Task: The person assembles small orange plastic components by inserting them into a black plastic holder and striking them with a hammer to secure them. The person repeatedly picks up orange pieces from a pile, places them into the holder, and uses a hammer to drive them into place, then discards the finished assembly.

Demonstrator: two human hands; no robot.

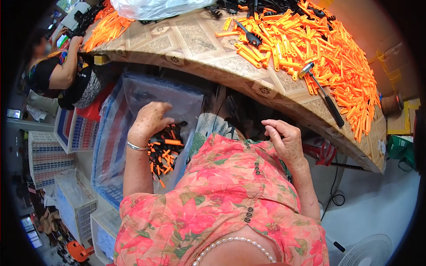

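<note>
My left hand (151, 120) hangs over a plastic-lined crate, thumb and fingers apart, with nothing visible in it. Beneath it, inside the crate (106, 150), lies a heap of black pieces with orange handles (165, 155). My right hand (286, 142) is held in front of my body below the table edge; its fingers are loosely bent with tips apart, and I see nothing in them. On the table, a pile of orange plastic handles (310, 48) spreads along the right side. A hammer (323, 91) with a black grip rests against that pile, and a black slotted utensil head (252, 37) lies at its left edge.
The wood-patterned table (186, 40) curves across in front of me. A white plastic bag (159, 8) and more orange handles (108, 31) are on its far left. Another person (57, 75) works there. Crates (44, 155) stand at left; a fan (368, 250) is at lower right.
</note>
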